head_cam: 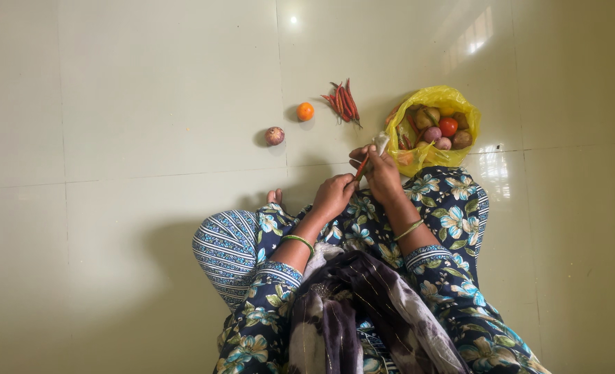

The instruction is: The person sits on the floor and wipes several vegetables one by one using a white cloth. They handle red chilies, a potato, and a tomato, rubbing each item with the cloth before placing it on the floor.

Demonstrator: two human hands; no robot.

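Person sits cross-legged on the tiled floor [148, 104], floral-print clothing and a dark scarf in the lap. Left hand [331, 196] is closed around the lower end of a red chilli [361, 166], green bangle on that wrist. Right hand [383, 176] has its fingers pinched at the chilli's upper end, near a small pale object I cannot identify. The chilli sits between both hands, above the knees, off the floor.

For a clean job, judged from this pose: keep the left grip firm but low, let the right fingertips do the work at the stalk end, and keep the pod away from face and clothing.

Just beyond the hands, an open yellow plastic bag [435, 97] holds mixed vegetables, a red tomato among them. Further out lie a bunch of red chillies [343, 102], an orange tomato [305, 111] and a reddish onion [274, 136], each apart.
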